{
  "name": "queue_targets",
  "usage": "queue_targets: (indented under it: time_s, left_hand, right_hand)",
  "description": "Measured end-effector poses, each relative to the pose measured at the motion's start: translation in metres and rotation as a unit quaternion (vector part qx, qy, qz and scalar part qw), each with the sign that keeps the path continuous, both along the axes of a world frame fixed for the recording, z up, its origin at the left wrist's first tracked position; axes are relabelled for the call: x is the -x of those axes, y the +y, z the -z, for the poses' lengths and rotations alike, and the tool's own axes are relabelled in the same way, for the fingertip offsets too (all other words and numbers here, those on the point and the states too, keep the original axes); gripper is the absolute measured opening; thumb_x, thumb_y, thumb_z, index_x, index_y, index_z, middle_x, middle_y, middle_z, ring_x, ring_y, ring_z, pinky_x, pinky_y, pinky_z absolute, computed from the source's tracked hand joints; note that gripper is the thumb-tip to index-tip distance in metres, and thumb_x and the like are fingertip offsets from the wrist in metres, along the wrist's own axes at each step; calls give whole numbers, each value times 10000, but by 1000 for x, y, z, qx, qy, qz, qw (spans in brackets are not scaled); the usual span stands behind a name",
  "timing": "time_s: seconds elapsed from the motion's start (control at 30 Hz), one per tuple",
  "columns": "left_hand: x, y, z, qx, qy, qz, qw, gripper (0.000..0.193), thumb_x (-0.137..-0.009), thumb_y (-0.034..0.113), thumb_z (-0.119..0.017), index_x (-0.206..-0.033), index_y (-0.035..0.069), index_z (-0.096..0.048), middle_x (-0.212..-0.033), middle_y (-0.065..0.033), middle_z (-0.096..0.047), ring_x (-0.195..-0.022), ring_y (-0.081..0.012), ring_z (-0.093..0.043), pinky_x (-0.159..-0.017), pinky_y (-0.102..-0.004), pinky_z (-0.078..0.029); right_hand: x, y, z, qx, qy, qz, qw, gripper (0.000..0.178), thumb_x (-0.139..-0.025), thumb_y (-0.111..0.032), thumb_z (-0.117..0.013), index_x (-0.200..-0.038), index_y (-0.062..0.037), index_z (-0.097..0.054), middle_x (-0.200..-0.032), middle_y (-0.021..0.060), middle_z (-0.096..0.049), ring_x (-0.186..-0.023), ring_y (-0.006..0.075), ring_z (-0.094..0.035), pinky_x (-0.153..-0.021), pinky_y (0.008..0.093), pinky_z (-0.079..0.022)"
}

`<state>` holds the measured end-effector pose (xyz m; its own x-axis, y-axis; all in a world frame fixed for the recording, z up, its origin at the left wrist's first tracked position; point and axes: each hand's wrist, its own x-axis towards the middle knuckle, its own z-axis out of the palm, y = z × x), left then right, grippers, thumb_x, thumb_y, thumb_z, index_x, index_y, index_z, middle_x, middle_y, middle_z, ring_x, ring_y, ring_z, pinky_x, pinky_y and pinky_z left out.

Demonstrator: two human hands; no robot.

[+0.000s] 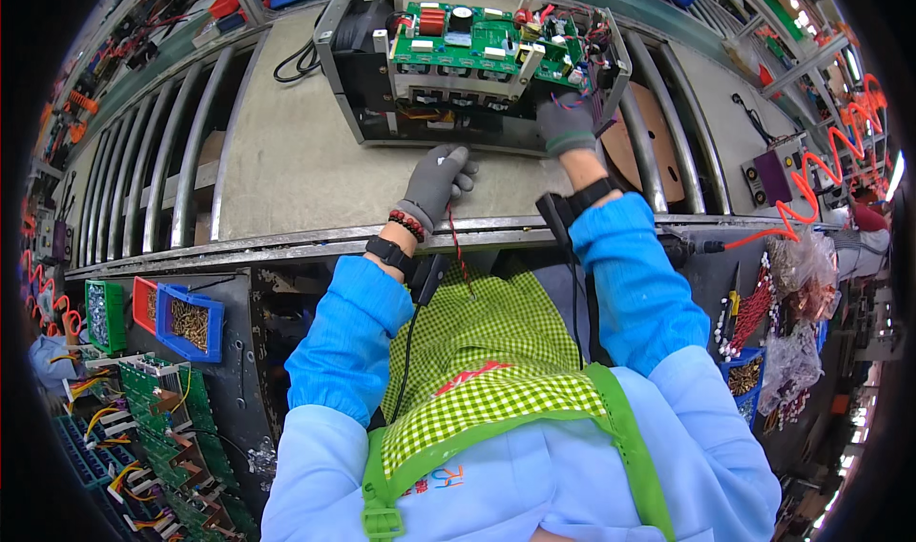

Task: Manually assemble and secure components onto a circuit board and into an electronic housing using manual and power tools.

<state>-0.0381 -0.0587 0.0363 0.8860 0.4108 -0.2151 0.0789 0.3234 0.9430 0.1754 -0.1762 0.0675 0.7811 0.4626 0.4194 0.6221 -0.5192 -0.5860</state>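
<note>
A metal-framed electronic unit (358, 93) stands at the far side of the bench, a green circuit board (477, 41) with components on top. In front of it my left hand (439, 179), in a grey glove, has its fingers curled. A twisted red-and-black wire (459, 251) hangs from it down over the apron; the grip itself is partly hidden. My right hand (567, 124), also gloved, reaches into the right end of the unit beside the thin coloured wires (575, 98). Its fingers are smeared and hidden there, so whether they hold anything does not show.
Metal rollers (196, 146) flank the bench plate (277, 151) on both sides. At lower left are a blue bin of brass screws (189, 324), a green bin (105, 315) and stacked circuit boards (167, 408). A coiled red air hose (782, 198) and wire bundles (749, 308) are at right.
</note>
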Motion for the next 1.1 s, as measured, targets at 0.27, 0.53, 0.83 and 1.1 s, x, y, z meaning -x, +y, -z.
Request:
queue_targets:
  time_s: [0.27, 0.53, 0.83, 1.1]
  left_hand:
    - [0, 0, 3, 0, 10, 8, 1000, 270, -1011, 303, -538, -1052, 42, -591, -902, -31, -649, -617, -28, -485, -516, -180, -391]
    - [2, -2, 1, 24, 6, -4, 1000, 262, -1007, 293, -545, -1055, 40, -591, -916, -41, -651, -612, -22, -475, -514, -174, -387]
    - [5, 1, 8, 19, -11, 21, 1000, 477, -961, 182, -596, -1358, -54, -475, -1002, -58, -655, -701, -38, -559, -519, -157, -423]
    - [41, -20, -90, -79, -111, -22, 991, 433, -1044, 318, -488, -1333, 0, -542, -1026, -83, -664, -723, -45, -575, -562, -171, -423]
  right_hand:
    - [-31, 16, 0, 269, -173, -53, 946, 401, -985, -268, -420, -1322, -106, -565, -1418, 164, -543, -1278, 353, -524, -1050, 451, -429]
    - [-31, 19, -6, 206, -46, -62, 976, 464, -998, -369, -390, -1355, -119, -549, -1450, 155, -520, -1320, 344, -484, -1090, 447, -388]
    - [-45, 22, -2, 177, -53, -74, 980, 545, -999, -475, -356, -1388, -143, -544, -1462, 122, -523, -1310, 310, -508, -1093, 435, -396]
    - [43, -25, -47, 210, -33, -60, 975, 421, -940, -355, -585, -1194, -23, -629, -1084, 310, -644, -1085, 431, -617, -928, 508, -480]
